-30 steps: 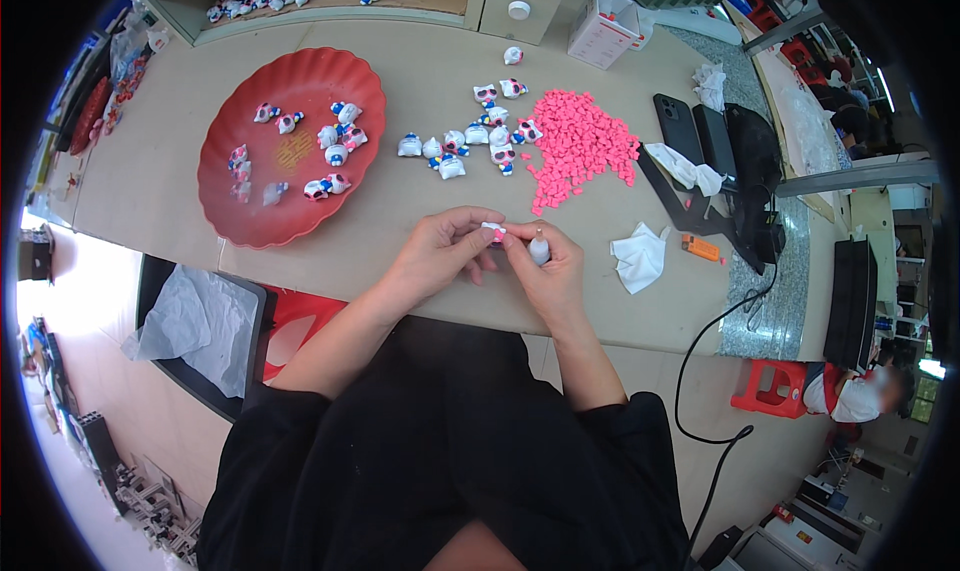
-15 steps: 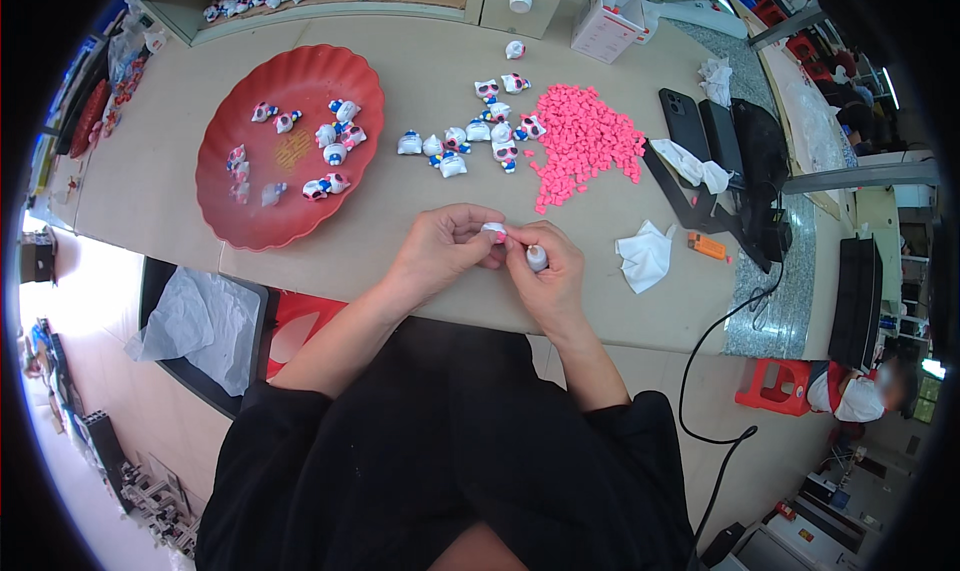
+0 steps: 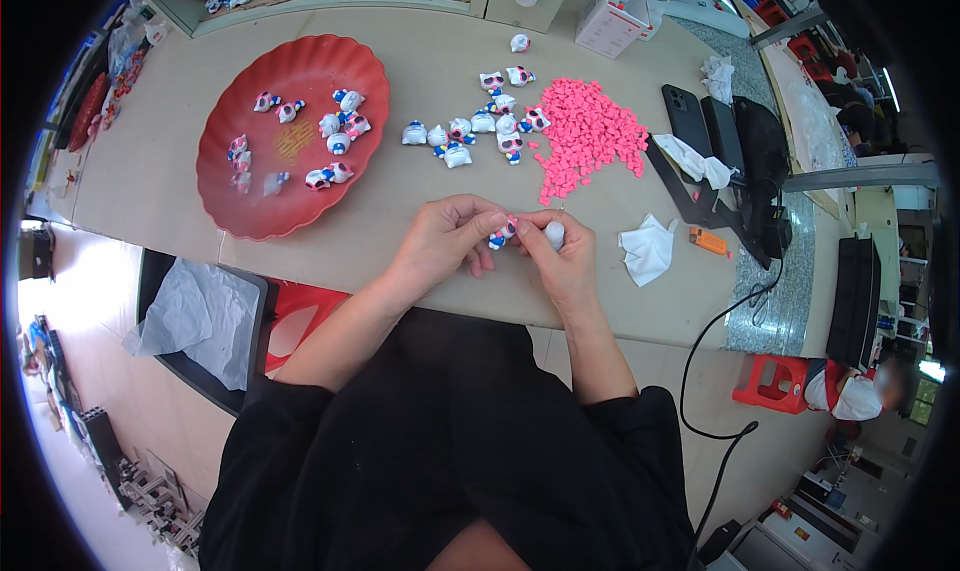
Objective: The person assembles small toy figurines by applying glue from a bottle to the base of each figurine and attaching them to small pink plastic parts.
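Note:
My left hand (image 3: 448, 239) pinches a small white, blue and pink cat-like figurine (image 3: 499, 237) between thumb and fingers above the table's near edge. The thumb and forefinger of my right hand (image 3: 568, 263) meet the figurine's pink part from the other side. Tucked in the curl of that same hand is a small white bottle (image 3: 554, 234), apparently with a thin tip. Beyond my hands lie a loose group of similar figurines (image 3: 457, 155) and a spread heap of small pink pieces (image 3: 592, 131).
At left sits a red scalloped tray (image 3: 228, 101) holding several figurines. To the right are a white tissue (image 3: 648, 250), an orange lighter (image 3: 708, 241), a dark phone (image 3: 684, 121) and a black cable (image 3: 690, 371). A white box (image 3: 610, 21) stands at the back.
The figurine has been turned, so its blue body and pink part now show. My right hand has shifted slightly right and up, with the bottle tilted differently.

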`<state>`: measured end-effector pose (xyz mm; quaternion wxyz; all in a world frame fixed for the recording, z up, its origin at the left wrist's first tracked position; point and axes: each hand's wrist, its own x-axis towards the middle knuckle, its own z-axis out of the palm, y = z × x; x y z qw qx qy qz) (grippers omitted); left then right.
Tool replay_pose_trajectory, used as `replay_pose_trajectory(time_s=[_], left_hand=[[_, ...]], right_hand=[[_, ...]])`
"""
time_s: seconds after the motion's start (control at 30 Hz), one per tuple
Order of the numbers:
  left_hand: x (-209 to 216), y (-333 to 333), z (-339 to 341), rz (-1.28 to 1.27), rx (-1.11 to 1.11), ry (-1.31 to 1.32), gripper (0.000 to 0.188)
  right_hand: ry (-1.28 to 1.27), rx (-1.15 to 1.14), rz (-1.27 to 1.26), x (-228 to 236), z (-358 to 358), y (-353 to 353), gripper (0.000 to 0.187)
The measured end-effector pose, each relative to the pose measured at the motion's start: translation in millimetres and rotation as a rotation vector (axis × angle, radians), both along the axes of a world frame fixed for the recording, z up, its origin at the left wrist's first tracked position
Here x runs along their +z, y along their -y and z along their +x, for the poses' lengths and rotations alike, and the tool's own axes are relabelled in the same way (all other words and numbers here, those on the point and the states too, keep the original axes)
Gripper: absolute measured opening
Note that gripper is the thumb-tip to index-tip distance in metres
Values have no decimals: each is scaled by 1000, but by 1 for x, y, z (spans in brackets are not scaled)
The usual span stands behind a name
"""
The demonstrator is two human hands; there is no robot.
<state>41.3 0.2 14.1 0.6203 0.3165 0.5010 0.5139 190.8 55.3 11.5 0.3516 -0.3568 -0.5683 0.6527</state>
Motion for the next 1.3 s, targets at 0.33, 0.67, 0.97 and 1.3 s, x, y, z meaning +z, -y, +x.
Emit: replay_pose_trajectory(time_s=[0.33, 0.67, 0.97, 1.3], left_hand=[[-2, 0, 0, 29, 25, 17, 25], [-2, 0, 4, 103, 10, -9, 28], [-9, 0, 11, 121, 48, -108, 25], [-6, 4, 17, 141, 109, -113, 28]], right_hand=[[2, 3, -27, 0, -1, 0, 10], [158, -130, 338, -7, -7, 8, 10], [143, -169, 529, -7, -10, 13, 11], [190, -198, 821, -17, -11, 11, 19]])
